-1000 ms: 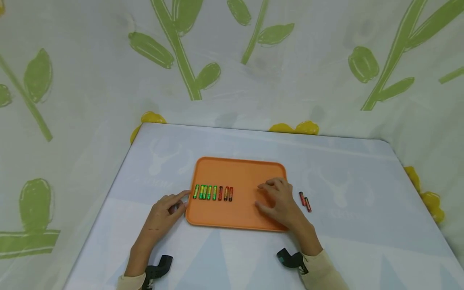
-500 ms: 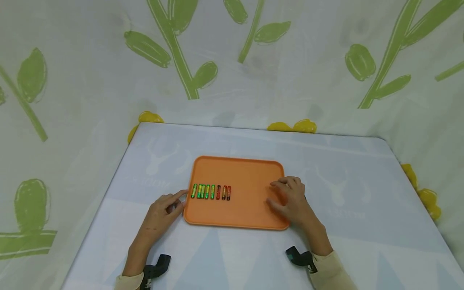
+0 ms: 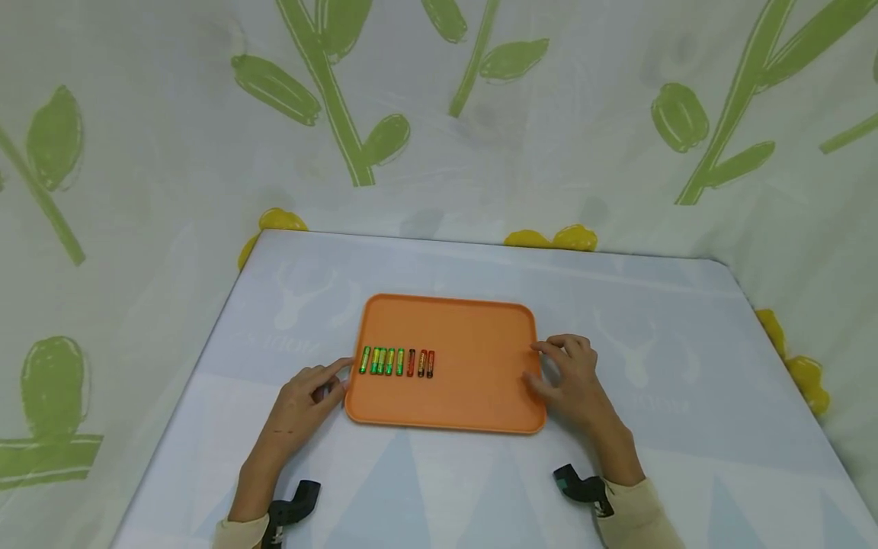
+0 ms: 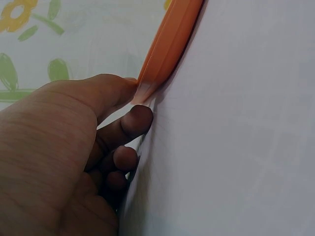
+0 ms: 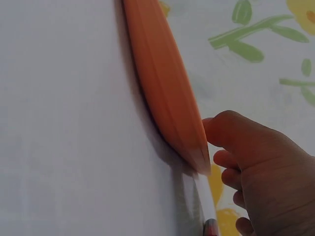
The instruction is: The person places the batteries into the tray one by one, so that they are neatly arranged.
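Observation:
An orange tray (image 3: 473, 412) lies flat on the table. On its left half stands a row of several green batteries (image 3: 380, 361), followed by three red batteries (image 3: 421, 364). My left hand (image 3: 299, 408) rests at the tray's left edge, its index finger and thumb reaching the rim; in the left wrist view the thumb touches the rim. At the right rim is my right hand (image 3: 572, 381), fingers bent and apart, gripping nothing visible. A thumb touches or nearly touches the rim in the right wrist view. One battery end (image 5: 210, 227) shows below that hand.
A pale patterned table (image 3: 679, 328) surrounds the tray. Behind it hangs a light cloth (image 3: 576, 152) printed with green stems and yellow flowers. Black wrist-camera mounts (image 3: 579, 486) sit on both wrists.
My right hand has moved right, from over the tray to its right rim. It now covers the spot where two loose red batteries lay on the table. My left hand stays at the left edge.

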Motion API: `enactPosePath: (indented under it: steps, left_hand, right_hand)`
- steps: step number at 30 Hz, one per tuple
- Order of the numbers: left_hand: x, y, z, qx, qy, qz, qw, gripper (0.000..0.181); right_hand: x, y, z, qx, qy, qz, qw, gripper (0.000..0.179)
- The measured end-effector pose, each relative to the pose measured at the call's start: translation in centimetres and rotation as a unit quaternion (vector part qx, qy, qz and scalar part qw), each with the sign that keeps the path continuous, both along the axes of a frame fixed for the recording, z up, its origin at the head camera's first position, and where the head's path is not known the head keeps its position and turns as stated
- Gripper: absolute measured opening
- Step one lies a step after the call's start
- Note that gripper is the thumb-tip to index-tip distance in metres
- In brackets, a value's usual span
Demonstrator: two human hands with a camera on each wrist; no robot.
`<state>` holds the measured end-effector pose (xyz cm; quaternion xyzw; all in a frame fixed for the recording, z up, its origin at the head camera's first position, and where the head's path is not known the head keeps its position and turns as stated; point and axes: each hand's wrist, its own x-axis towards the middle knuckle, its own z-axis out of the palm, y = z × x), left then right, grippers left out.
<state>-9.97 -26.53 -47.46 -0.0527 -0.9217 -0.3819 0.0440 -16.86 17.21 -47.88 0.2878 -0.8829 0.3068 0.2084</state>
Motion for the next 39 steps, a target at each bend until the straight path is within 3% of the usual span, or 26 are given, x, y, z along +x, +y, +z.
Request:
enactPosePath:
  steps: [6,31,39]
  left_hand:
    - [-0.2,0.0,0.0,-0.003,-0.007,-0.002,1.0000,0.039]
    - [0.0,-0.1,0.1,0.000,-0.013,0.006,0.9999,0.038]
    - [-0.1,0.1,0.3,-0.003,-0.013,0.006,0.9999,0.038]
  right_hand:
    - [0.4,1.3,-0.1,-0.002,-0.032,-0.032,0.9990,0.044]
    - [0.8,4.6,0.3,0.026,-0.083,-0.017,0.9961,0.042]
    - [0.9,5.2,0.3,0.025,-0.089,-0.029,0.9953,0.040]
